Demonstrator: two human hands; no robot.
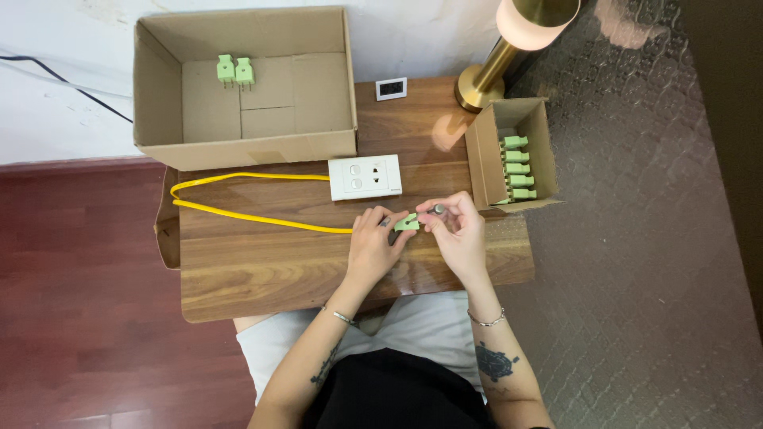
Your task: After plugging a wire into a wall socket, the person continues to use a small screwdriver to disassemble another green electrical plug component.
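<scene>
A small green plug (407,223) is held over the table (262,270) by the left hand (372,246), which is closed on it. A small tool (438,210), likely a screwdriver, is gripped by the right hand (459,234) and pressed at the plug. The plug is best kept still and the tool straight. One yellow wire (238,214) is seen. Two plugs (235,71) are counted in the big box (238,143). About five plugs (517,168) are counted in the small box (485,159). One white socket (365,176) is there.

Green plug (407,223) between left hand (372,242) and right hand (459,230), above wooden table (254,270).
</scene>
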